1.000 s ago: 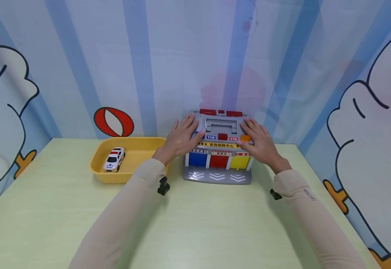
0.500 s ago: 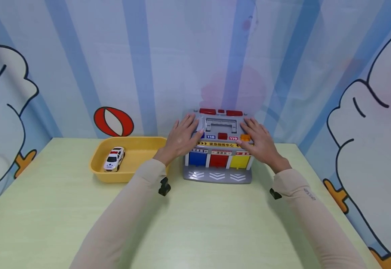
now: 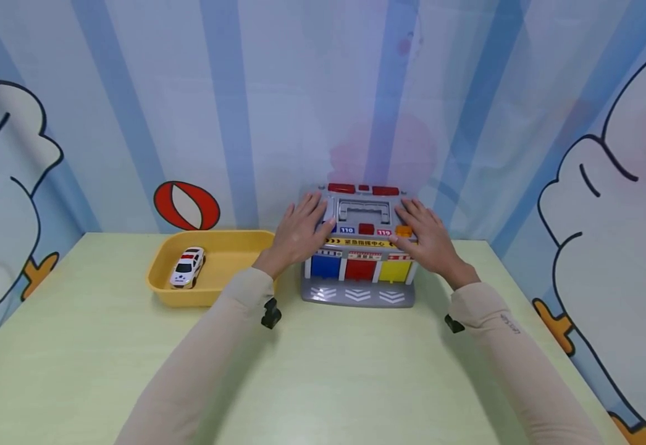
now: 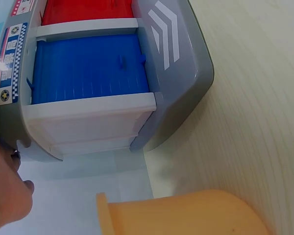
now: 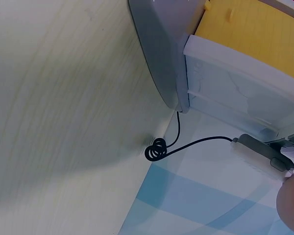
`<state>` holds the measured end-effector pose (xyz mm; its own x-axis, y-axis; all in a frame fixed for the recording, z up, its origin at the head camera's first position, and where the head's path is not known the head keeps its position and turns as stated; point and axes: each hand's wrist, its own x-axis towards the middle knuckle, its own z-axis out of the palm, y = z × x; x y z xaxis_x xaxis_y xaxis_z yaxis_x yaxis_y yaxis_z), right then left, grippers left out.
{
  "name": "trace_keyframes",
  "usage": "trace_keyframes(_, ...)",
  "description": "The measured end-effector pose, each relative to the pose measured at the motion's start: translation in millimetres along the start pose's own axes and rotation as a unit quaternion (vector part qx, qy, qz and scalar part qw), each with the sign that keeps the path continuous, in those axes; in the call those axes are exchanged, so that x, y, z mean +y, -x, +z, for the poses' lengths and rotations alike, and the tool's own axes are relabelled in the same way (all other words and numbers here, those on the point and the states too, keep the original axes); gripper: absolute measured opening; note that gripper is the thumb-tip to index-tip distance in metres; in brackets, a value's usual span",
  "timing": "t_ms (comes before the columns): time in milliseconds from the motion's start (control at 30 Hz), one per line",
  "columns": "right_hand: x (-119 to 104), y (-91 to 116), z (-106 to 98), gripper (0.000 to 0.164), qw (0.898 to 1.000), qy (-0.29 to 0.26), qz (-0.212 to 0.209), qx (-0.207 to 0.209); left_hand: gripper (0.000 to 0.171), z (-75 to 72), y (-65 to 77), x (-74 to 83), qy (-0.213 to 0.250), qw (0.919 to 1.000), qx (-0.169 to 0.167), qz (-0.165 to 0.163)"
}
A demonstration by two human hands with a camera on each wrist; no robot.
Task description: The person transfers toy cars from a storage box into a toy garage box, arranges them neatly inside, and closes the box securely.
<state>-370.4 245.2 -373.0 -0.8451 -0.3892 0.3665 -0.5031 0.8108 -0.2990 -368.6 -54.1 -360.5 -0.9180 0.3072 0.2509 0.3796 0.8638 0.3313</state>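
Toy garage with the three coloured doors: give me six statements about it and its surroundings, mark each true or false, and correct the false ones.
1. The left hand and the right hand touch the toy garage. True.
2. The white toy car is inside the yellow tray. True.
3. In the head view, the tray stands right of the garage. False: it stands left.
4. The garage's middle door is blue. False: the red door is in the middle.
5. A coiled black cord shows in the right wrist view. True.
6. The right hand grips the car. False: it touches the garage.
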Motion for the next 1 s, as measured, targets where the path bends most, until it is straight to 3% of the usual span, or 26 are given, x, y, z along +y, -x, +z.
trace_keyframes(1000, -1.2, -0.1, -1.5, 0.076, 1.0, 0.007, 0.0, 0.004, 0.073, -5.4, -0.4, 2.6, 0.032, 0.9994, -0.006, -0.01)
